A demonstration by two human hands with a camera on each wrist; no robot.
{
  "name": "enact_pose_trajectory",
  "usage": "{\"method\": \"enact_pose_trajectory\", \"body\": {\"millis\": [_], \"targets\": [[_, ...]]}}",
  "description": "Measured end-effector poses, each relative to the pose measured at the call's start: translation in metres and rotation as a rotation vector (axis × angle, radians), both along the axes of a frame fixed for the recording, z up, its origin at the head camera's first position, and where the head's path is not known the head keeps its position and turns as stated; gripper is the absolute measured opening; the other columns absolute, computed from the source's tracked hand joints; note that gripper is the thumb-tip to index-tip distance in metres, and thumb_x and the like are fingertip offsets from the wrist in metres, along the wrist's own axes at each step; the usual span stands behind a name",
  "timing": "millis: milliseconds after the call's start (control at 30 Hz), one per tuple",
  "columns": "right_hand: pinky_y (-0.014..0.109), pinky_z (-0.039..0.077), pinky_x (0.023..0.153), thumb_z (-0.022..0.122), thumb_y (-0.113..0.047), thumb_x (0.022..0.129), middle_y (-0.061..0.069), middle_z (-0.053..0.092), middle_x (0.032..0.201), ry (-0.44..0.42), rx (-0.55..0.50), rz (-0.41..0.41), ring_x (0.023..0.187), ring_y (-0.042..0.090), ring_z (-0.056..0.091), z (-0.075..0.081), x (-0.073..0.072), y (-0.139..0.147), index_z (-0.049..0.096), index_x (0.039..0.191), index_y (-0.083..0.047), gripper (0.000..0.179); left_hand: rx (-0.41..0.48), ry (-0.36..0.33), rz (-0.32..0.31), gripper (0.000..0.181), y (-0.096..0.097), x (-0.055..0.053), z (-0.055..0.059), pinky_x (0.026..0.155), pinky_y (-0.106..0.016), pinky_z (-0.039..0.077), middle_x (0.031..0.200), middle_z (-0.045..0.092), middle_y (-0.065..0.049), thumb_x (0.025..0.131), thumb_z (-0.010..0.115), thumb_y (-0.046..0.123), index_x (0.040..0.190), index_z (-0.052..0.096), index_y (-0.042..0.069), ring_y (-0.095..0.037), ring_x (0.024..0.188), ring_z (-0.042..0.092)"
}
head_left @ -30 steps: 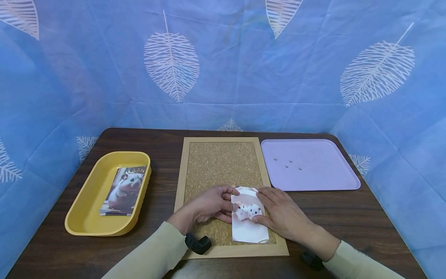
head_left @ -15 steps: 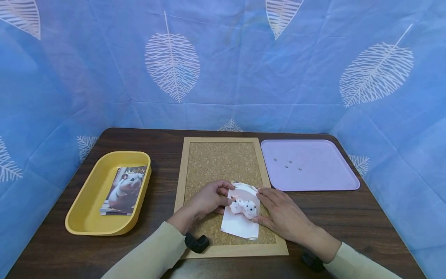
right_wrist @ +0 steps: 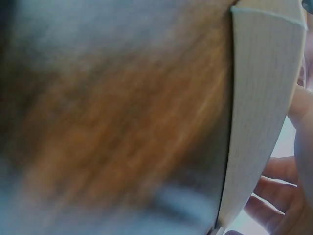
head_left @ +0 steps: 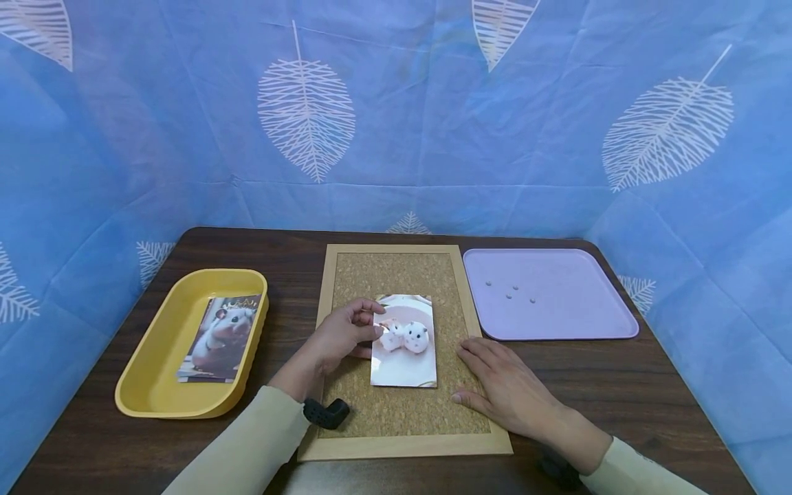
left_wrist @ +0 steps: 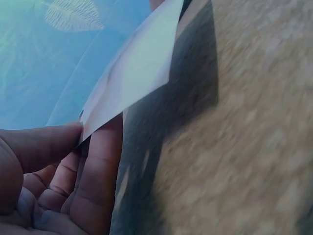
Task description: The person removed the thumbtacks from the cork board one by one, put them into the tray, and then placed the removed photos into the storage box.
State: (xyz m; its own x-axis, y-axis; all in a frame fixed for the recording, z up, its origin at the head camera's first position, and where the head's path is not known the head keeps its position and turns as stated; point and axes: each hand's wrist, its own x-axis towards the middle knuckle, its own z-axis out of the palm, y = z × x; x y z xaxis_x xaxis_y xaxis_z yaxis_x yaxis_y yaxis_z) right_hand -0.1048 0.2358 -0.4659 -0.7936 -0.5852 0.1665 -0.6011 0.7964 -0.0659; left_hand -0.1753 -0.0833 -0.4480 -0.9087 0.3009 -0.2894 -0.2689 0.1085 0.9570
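Note:
My left hand [head_left: 337, 335] pinches the left edge of a photo card [head_left: 405, 366] showing two small white hamsters. In the left wrist view the thumb lies on one face of the card [left_wrist: 139, 73] and fingers are behind it; the card is raised, casting a shadow on the cork. Beneath is a wood-framed corkboard [head_left: 396, 275]. My right hand [head_left: 513, 388] rests on the board's right frame with relaxed fingers, apart from the card. The right wrist view shows the frame's side [right_wrist: 261, 103] and some fingertips beyond it.
A yellow tray [head_left: 139, 392] on the left holds a few stacked hamster photo cards [head_left: 225, 340]. To the right of the board lies a lilac tray [head_left: 575, 295] with several tiny pins [head_left: 515, 288]. A blue leaf-print cloth [head_left: 421, 117] hangs behind the dark wooden table [head_left: 619, 385].
The left hand has carried the photo card leftward and up the board, from the lower right toward the middle. The right hand, formerly at the card's right edge, stays on the frame without it.

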Motion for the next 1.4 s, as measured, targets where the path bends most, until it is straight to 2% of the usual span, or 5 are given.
{"method": "enact_pose_trajectory", "body": {"millis": [467,700,967,1167,1400], "targets": [[0.058,0.038,0.121,0.056,-0.061,0.104,0.017,0.053,0.157,0.037,0.091,0.041,0.148,0.036,0.047,0.0,0.002,0.009,0.054,0.152,-0.003,0.075,-0.004,0.018,0.014,0.036,-0.035,-0.002,0.025,0.071,-0.031,0.064,0.111,0.049,-0.008,0.102,0.066,0.0,0.137,0.059,0.006,-0.021,0.093,0.063],[0.059,0.038,0.121,0.055,-0.061,0.105,0.018,0.051,0.159,0.038,0.106,0.047,0.15,0.037,0.046,-0.002,0.002,0.009,0.053,0.153,-0.003,0.076,-0.052,0.045,0.001,0.038,-0.06,0.003,0.043,0.072,-0.033,0.063,0.111,0.056,-0.009,0.102,0.067,0.002,0.138,0.058,0.007,-0.021,0.093,0.064],[0.06,0.038,0.121,0.054,-0.061,0.105,0.017,0.051,0.159,0.048,0.116,0.048,0.15,0.037,0.046,-0.003,0.003,0.008,0.052,0.154,-0.003,0.076,-0.118,0.069,-0.003,0.043,-0.1,0.006,0.063,0.079,-0.033,0.065,0.114,0.061,-0.009,0.102,0.07,0.006,0.142,0.055,0.005,-0.021,0.096,0.068],[0.06,0.038,0.121,0.054,-0.06,0.105,0.017,0.051,0.159,0.048,0.124,0.051,0.15,0.037,0.046,-0.003,0.004,0.007,0.052,0.154,-0.003,0.076,-0.156,0.056,-0.015,0.044,-0.138,0.007,0.074,0.081,-0.035,0.064,0.119,0.057,-0.011,0.103,0.07,0.01,0.143,0.052,0.007,-0.022,0.098,0.066],[0.06,0.039,0.12,0.053,-0.061,0.105,0.017,0.051,0.159,0.056,0.13,0.06,0.15,0.037,0.046,-0.003,0.005,0.007,0.052,0.154,-0.002,0.076,-0.156,0.037,-0.005,0.037,-0.19,0.008,0.084,0.081,-0.038,0.065,0.117,0.057,-0.004,0.102,0.07,0.007,0.135,0.059,0.017,-0.018,0.1,0.066]]}}
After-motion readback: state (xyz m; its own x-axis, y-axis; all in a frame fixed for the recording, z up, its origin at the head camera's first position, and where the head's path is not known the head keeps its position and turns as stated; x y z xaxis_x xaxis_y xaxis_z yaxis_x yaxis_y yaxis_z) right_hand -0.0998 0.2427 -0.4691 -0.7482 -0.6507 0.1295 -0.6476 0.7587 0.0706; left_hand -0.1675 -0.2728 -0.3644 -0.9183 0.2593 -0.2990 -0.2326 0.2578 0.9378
